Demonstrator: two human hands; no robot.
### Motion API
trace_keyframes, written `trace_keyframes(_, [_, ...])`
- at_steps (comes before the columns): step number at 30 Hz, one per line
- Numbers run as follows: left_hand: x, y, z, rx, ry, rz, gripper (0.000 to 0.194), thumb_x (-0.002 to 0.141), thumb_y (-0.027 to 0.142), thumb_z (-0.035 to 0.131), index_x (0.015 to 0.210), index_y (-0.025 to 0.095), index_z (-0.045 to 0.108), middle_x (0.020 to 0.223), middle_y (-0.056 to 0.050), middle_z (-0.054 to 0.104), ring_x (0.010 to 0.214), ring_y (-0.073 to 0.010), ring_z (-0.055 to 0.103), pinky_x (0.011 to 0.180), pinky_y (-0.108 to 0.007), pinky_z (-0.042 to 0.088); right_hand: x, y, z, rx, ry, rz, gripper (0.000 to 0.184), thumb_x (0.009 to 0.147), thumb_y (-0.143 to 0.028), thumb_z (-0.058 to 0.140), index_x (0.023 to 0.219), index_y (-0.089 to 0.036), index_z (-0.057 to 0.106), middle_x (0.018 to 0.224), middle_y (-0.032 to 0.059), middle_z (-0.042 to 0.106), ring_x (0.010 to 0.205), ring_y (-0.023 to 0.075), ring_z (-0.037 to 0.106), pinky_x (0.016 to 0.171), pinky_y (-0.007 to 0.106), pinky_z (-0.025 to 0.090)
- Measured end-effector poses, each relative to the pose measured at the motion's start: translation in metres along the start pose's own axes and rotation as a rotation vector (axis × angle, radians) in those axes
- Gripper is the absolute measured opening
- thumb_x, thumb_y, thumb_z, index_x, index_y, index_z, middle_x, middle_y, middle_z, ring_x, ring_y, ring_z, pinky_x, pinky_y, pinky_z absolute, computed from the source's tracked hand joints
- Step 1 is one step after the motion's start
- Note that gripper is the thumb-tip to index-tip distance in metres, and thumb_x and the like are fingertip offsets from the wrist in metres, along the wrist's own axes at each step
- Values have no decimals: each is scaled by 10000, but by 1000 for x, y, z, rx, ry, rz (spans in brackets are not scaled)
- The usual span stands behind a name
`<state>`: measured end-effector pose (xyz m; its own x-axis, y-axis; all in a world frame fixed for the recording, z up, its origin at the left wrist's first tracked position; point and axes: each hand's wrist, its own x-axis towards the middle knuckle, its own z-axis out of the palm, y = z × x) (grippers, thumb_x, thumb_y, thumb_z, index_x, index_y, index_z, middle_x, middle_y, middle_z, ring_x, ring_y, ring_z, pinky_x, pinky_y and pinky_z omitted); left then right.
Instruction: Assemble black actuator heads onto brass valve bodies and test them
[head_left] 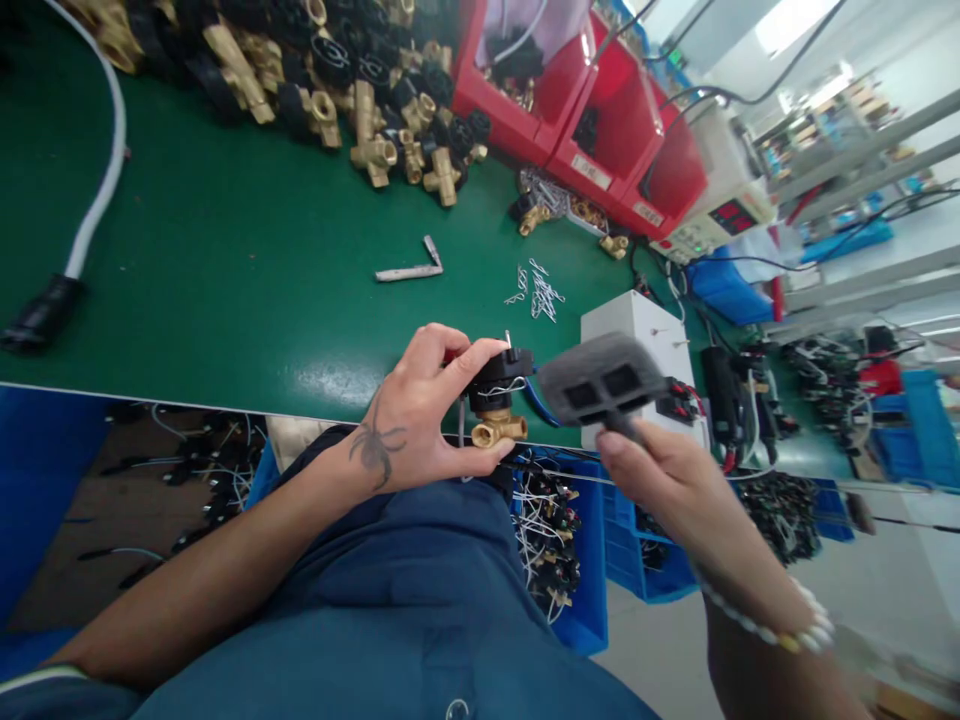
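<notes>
My left hand (431, 410) is closed around a brass valve (497, 428) with a black plastic top, held upright at the bench's front edge. Thumb and fingers grip it from the left, at the top and bottom. A bent wire clip (502, 387) lies across the black part, and a small metal pin sticks up from its top. In my right hand (667, 475) is a hammer (600, 380) with a grey head, blurred by motion. Two dark rectangular recesses show on the head, which is to the right of the valve and apart from it.
Loose wire clips (541, 290) and an L-shaped metal piece (411, 272) lie on the green bench (247, 290). Several brass valves (371, 150) are piled behind. Red bins (600, 150) stand at the back right, a white box (637, 320) nearer. Blue crates (592, 590) sit below.
</notes>
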<state>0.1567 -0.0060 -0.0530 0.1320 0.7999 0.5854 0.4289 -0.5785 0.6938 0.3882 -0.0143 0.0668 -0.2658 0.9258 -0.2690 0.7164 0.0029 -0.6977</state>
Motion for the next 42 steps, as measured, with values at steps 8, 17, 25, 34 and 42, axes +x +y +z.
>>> trace_keyframes(8, [0,0,-1,-2,-11,5,645,787,383,698,1367,163,523,1132,-89,531,1028,-236,555,864,-377,557,0,-3,6,91,95,-122,519,962,-571,602,645,-178,478,485,-42,387,399,63,340,387,221,237])
trace_keyframes(17, [1,0,-1,-11,-17,-2,648,784,382,704,1369,173,521,1128,-91,529,1026,-243,547,871,-400,552,1,-2,10,149,372,-239,478,1001,-531,556,687,-183,457,489,-61,341,389,54,313,410,213,265])
trace_keyframes(25, [2,0,1,1,-16,7,646,785,397,699,1367,178,522,1132,-88,535,1027,-237,548,866,-390,553,5,-14,8,-29,367,-118,211,916,-378,705,843,-189,644,572,-47,498,473,69,416,446,207,313])
trace_keyframes(34, [0,-1,5,19,-14,36,626,752,405,730,1313,199,542,1166,-97,557,1083,-271,562,903,-433,563,46,-19,37,-37,151,-292,113,873,-274,708,917,-176,673,880,19,643,813,147,590,703,261,466])
trace_keyframes(42, [0,-1,5,13,-3,40,563,762,406,720,1249,161,580,1145,-119,582,1063,-282,587,911,-466,569,43,-26,34,-166,181,-267,156,864,-272,713,826,-166,605,755,-12,570,667,101,484,640,235,391])
